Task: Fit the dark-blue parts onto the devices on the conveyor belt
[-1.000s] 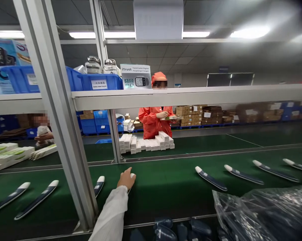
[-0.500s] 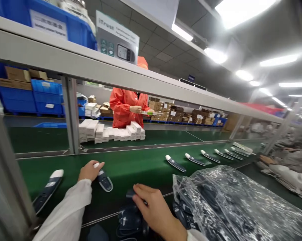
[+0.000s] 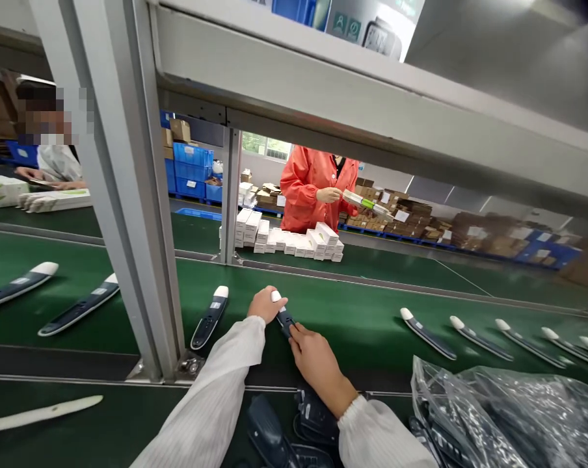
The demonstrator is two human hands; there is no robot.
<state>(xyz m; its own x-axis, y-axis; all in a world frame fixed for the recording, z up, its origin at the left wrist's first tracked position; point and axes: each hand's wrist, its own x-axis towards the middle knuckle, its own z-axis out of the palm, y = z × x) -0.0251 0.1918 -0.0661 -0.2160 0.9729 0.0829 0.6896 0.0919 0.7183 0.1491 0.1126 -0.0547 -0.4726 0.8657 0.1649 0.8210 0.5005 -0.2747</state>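
A dark blue handheld thermometer (image 3: 284,318) with a white tip lies tilted between my hands above the green belt. My left hand (image 3: 265,305) pinches it at the white tip. The fingers of my right hand (image 3: 318,357) close on its lower end and cover it; whether a small part sits under them I cannot see. Left of my hands, another white-tipped thermometer (image 3: 210,318) rests on the conveyor belt (image 3: 362,318). Below my right wrist are loose dark blue plastic parts (image 3: 269,429).
A metal post (image 3: 123,182) rises at left, and a white shelf beam (image 3: 352,84) crosses overhead. More thermometers (image 3: 427,333) lie along the belt on both sides. A clear plastic bag (image 3: 518,416) of dark parts is at lower right. Beyond, a person in red (image 3: 313,182) stands behind white boxes (image 3: 294,244).
My right hand has left the dark parts and come up to the thermometer's lower end. My left hand still holds the tip. The view has swung left.
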